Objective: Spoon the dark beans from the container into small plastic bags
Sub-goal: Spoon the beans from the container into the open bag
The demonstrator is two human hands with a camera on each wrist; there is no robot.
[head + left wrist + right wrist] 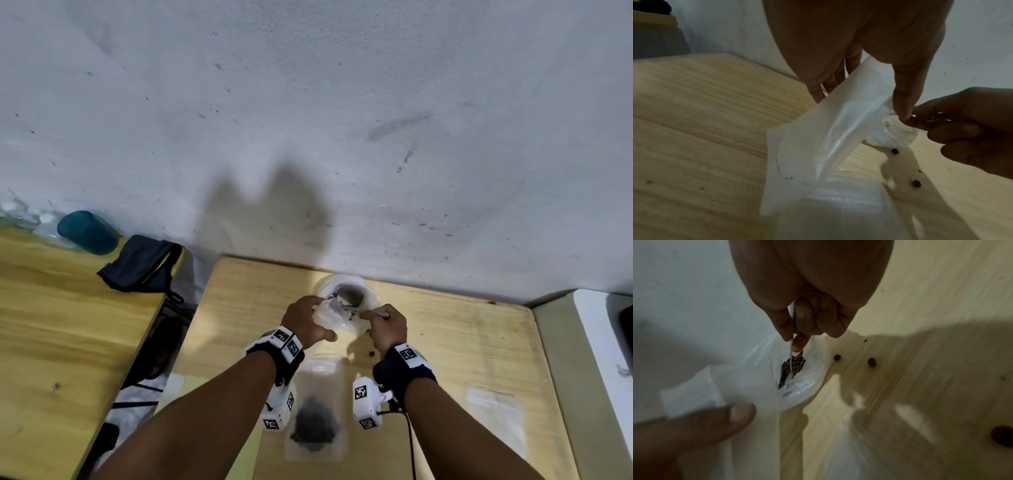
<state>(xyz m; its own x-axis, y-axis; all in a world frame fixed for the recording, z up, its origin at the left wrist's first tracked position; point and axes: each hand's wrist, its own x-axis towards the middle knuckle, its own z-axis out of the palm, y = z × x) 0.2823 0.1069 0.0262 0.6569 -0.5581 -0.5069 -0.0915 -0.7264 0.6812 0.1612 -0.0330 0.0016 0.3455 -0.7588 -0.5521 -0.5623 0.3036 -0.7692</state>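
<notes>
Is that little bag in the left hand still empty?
Empty, apparently: the small bag held by the left hand looks clear white throughout, no beans showing inside.

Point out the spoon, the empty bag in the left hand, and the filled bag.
spoon (791, 360): right wrist view, thin handle.
empty bag (830, 133): left wrist view, mid-panel.
filled bag (317, 426): head view, bean pile inside.

The spoon (791, 356) bowl is hidden among the beans (792, 368) (handle mostly covered by fingers).

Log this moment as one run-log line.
left hand: holds empty small bag | right hand: pinches spoon in bean container | filled bag on table | stray beans spilled
</notes>
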